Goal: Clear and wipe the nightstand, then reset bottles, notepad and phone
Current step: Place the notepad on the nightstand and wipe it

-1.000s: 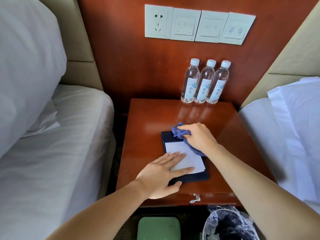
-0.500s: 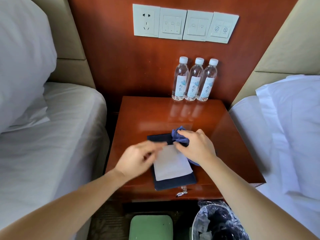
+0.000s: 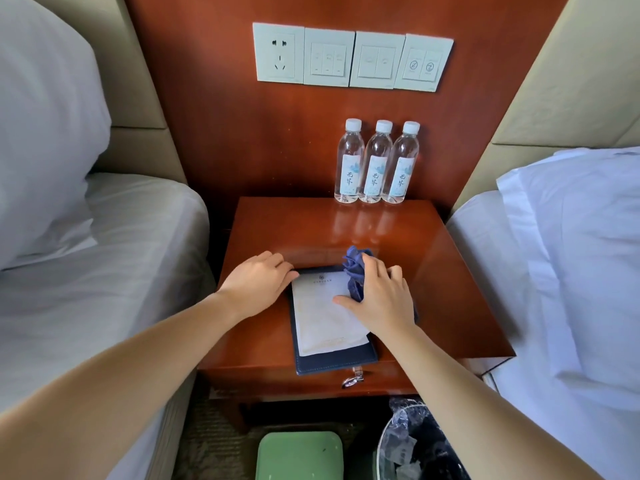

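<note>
Your right hand (image 3: pixel 381 299) grips the blue cloth (image 3: pixel 355 271) on the front-to-back notepad (image 3: pixel 325 323), header illegible; your flat left hand (image 3: pixel 258 285) touches its far-left corner.

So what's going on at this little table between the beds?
A person is tidying the nightstand. The right hand holds a bunched blue cloth and rests on the notepad. The left hand touches the notepad's top left corner, apparently squaring it up. Three water bottles stand in a row at the back, against the wooden wall panel.
</note>
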